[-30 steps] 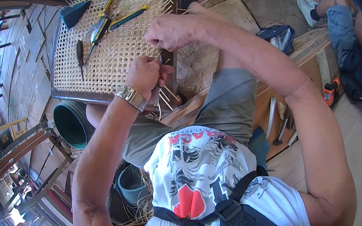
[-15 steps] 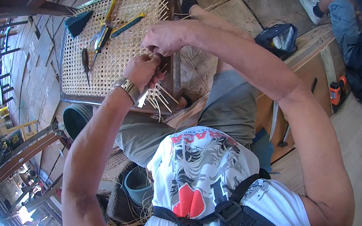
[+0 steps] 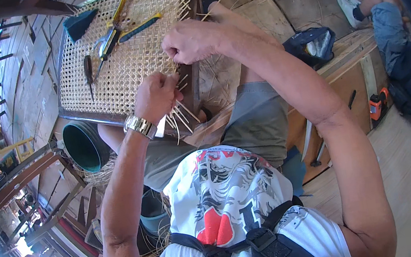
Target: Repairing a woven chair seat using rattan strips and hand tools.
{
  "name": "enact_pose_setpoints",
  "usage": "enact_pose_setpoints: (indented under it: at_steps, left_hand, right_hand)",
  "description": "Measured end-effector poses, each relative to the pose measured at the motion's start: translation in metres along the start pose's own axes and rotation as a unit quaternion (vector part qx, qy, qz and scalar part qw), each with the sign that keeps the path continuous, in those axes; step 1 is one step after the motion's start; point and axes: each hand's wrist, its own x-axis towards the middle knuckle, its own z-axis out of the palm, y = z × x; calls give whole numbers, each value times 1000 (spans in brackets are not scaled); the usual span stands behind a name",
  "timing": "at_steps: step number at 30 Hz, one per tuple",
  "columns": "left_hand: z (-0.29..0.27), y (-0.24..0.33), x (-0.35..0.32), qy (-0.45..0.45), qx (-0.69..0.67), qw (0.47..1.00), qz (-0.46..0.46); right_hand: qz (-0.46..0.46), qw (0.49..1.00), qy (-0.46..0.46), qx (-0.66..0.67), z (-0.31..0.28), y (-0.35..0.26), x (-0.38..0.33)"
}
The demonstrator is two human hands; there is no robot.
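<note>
A woven cane panel (image 3: 113, 52) in a dark wooden frame (image 3: 187, 91) lies in front of me. My left hand (image 3: 154, 98), with a metal watch at its wrist, is closed over the panel's near right corner. Loose cane strands (image 3: 179, 117) fan out just below its fingers. Farther up the right edge, my right hand (image 3: 192, 41) is closed, fingers curled toward the panel. What either hand pinches is hidden. On the weave lie yellow-and-black pliers (image 3: 110, 41), a second yellow-handled tool (image 3: 140, 27), a dark-handled awl (image 3: 88, 71) and a dark teal piece (image 3: 80, 25).
A dark green bucket (image 3: 85, 148) stands left of my knee, a second bucket (image 3: 153, 212) beside my thigh. To the right are a dark bag (image 3: 311, 45), a wooden board (image 3: 340, 96) and an orange-and-black tool (image 3: 378, 103). Another person's leg (image 3: 387, 21) shows at far right.
My hands have moved farther apart. The left has come down toward me along the corner, and the right has shifted slightly right. The panel sits a little farther left in view.
</note>
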Motion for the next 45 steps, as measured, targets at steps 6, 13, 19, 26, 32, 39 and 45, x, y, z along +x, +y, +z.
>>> enact_pose_setpoints:
  at_steps: [6, 13, 19, 26, 32, 39, 45]
  left_hand:
    - [9, 8, 16, 75, 168, 980, 71]
    - [30, 1, 3, 178, 61, 978, 92]
    - [41, 3, -20, 217, 98, 969, 67]
    - [56, 2, -17, 168, -114, 979, 33]
    - [49, -4, -6, 178, -136, 974, 42]
    - [3, -10, 7, 180, 175, 943, 217]
    - [-23, -21, 21, 132, 303, 861, 386]
  right_hand:
    - [-1, 997, -3, -71, 0, -9, 6]
    - [-1, 996, -94, 6, -16, -1, 16]
    - [-6, 996, -87, 6, -14, 5, 12]
    - [5, 998, -52, 18, -9, 1, 6]
    - [13, 998, -62, 13, -8, 3, 8]
    - [-3, 995, -89, 33, -11, 3, 8]
    - [12, 995, -95, 37, -16, -3, 12]
